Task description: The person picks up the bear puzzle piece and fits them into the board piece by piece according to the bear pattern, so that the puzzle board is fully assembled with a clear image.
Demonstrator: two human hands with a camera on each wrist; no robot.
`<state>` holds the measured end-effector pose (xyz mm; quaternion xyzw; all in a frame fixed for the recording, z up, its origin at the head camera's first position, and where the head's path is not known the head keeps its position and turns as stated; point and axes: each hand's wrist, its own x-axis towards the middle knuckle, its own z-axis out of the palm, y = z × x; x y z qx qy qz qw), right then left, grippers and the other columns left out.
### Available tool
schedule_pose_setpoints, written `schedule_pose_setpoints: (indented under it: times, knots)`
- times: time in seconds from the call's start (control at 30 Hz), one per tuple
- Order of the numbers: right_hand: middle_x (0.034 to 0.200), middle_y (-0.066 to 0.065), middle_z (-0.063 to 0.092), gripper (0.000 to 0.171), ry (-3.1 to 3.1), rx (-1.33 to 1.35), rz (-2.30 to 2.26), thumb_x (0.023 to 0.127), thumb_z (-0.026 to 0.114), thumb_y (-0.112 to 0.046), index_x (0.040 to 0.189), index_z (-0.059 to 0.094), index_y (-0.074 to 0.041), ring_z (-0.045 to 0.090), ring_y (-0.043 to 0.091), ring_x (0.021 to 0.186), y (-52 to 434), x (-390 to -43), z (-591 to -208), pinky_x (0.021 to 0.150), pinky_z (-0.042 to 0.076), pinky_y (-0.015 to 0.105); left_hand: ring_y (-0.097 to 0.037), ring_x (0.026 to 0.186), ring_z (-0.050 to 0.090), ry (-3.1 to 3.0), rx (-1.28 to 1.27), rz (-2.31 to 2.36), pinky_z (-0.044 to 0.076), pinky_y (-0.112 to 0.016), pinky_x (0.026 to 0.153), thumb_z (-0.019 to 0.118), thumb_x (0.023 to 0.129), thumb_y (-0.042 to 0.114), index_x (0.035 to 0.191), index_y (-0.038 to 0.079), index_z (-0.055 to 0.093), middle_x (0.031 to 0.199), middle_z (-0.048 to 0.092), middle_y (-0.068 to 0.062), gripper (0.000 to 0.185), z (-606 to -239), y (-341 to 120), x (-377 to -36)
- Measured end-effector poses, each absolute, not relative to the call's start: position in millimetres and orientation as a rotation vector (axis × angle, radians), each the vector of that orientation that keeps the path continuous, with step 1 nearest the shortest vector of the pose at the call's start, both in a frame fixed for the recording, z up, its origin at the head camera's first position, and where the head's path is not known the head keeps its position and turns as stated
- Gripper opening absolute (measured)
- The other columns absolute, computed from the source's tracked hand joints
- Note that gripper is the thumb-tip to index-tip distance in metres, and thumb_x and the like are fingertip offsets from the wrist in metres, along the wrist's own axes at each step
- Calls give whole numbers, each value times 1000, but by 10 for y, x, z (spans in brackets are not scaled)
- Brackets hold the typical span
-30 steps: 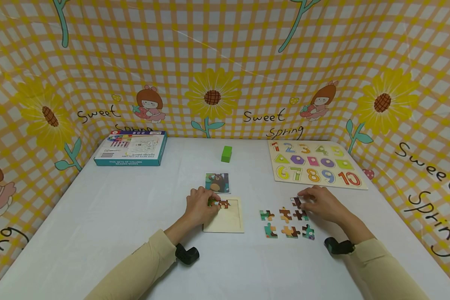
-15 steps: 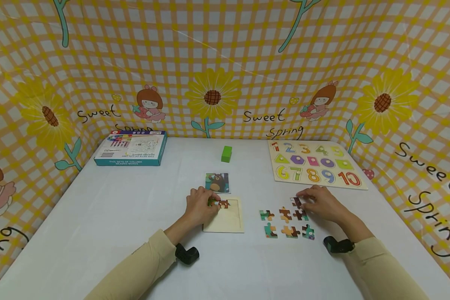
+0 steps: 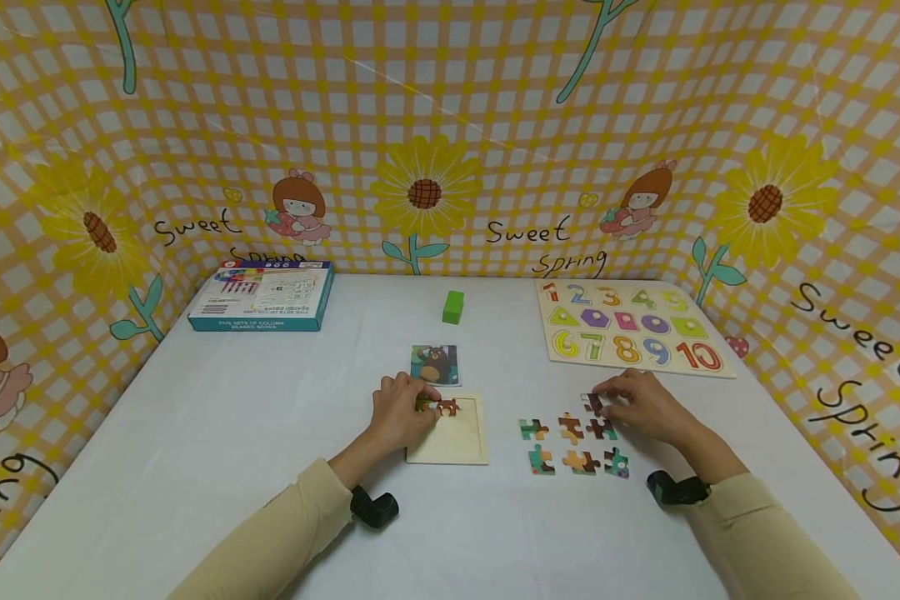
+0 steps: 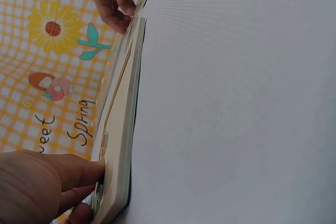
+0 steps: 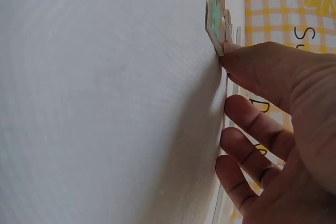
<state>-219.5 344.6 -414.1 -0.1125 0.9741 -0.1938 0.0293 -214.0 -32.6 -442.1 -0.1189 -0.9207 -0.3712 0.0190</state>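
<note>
My left hand [image 3: 403, 412] is over the upper left corner of the square wooden puzzle tray [image 3: 450, 450], thumb and fingers pinching a greenish jigsaw piece that they partly hide. Beside it in the tray lies a brown jigsaw piece [image 3: 447, 407]. In the left wrist view, the left thumb [image 4: 86, 170] is at the tray's edge. My right hand [image 3: 645, 406] holds a brown-and-white jigsaw piece [image 3: 591, 403] by its right side, between thumb and index finger. Several loose jigsaw pieces [image 3: 571, 429] lie in two rows just nearer to me.
A bear picture card [image 3: 435, 365] lies behind the tray, with a green block [image 3: 453, 307] farther back. At the back right is a wooden number board [image 3: 596, 342]; a teal-edged box [image 3: 262, 298] stands back left. Checked cloth [image 3: 525, 142] walls in the white table [image 3: 285, 400].
Almost nothing differs. The right hand shifted very slightly left at the brown-and-white piece in the first half second; the left hand stays at the tray corner.
</note>
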Motion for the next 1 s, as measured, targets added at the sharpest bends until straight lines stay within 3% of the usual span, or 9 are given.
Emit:
schedule_pose_setpoints:
  times: [1.0]
  knots:
    - [105,12,61,29,3038,-436,-596,84,65,-20,111,67,-9,47,27,97,3261,-2135,-4037,79,42,39,-23,91,38,-2851,-372,-1150,28,-42,80,69,78,20,93,16,70,100,57,-7,15,-4441,-329,-2153]
